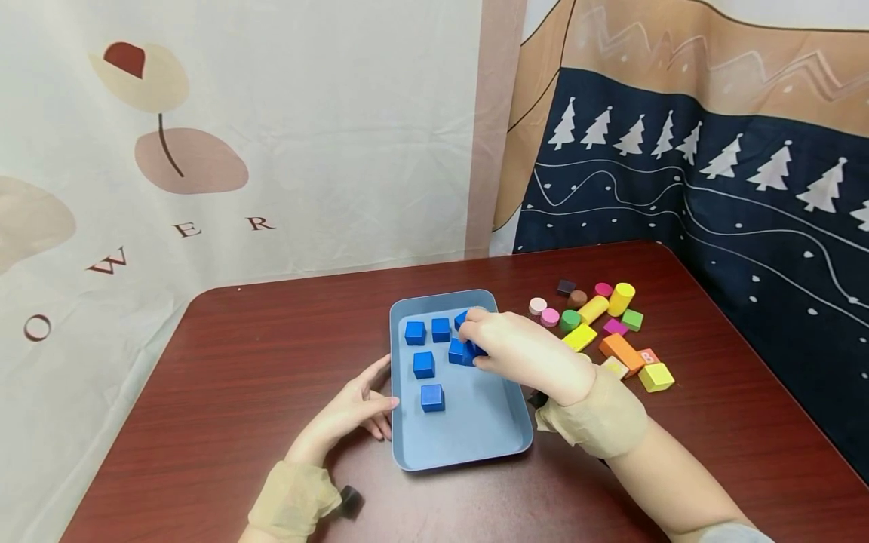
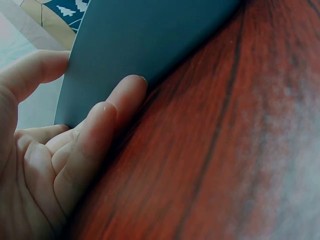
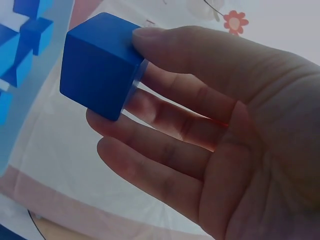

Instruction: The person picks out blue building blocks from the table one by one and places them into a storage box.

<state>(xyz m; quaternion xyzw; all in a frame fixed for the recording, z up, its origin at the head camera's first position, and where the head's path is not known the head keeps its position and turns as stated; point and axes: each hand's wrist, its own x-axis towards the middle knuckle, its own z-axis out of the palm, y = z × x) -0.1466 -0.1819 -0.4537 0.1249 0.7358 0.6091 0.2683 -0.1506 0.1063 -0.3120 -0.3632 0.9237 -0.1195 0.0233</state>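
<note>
Several blue cubes [image 1: 432, 397] sit spaced out in a shallow blue-grey tray [image 1: 462, 452]. Over the tray's right side, my right hand [image 1: 526, 351] pinches one blue cube [image 3: 97, 65] between thumb and fingertips. The right wrist view shows that cube raised, its other cubes lower down at the left edge. In the head view the hand partly covers it and the cubes near it. My left hand [image 1: 349, 411] rests on the table at the tray's left side, loosely bent, thumb at the rim. Its fingertips [image 2: 131, 92] lie against the tray's outer wall in the left wrist view.
Right of the tray lies a loose group of colored blocks, including a yellow cylinder [image 1: 621, 299], an orange block [image 1: 621, 353] and a yellow cube [image 1: 655, 377]. My right forearm reaches past them. Patterned cloths hang behind the reddish-brown table [image 1: 285, 339].
</note>
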